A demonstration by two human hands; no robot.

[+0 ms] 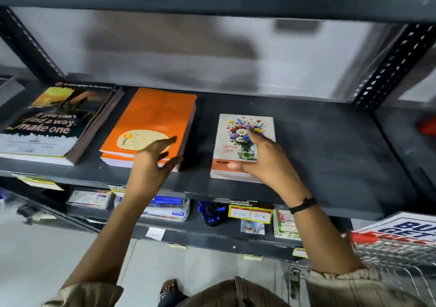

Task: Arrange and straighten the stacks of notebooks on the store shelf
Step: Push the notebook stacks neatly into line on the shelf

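Three notebook stacks lie on the dark shelf. At the left is a dark stack with the words "make one" on top. An orange stack sits in the middle, slightly skewed. A small stack with a flower cover lies to its right. My left hand hovers with fingers spread over the orange stack's near right corner. My right hand rests on the flower stack's near right corner, index finger stretched over the cover and thumb on its front edge.
The shelf's right half is bare. A lower shelf holds pen boxes, a cup of blue pens and price tags. A wire shopping basket with a sign stands at the lower right. Perforated uprights frame the shelf.
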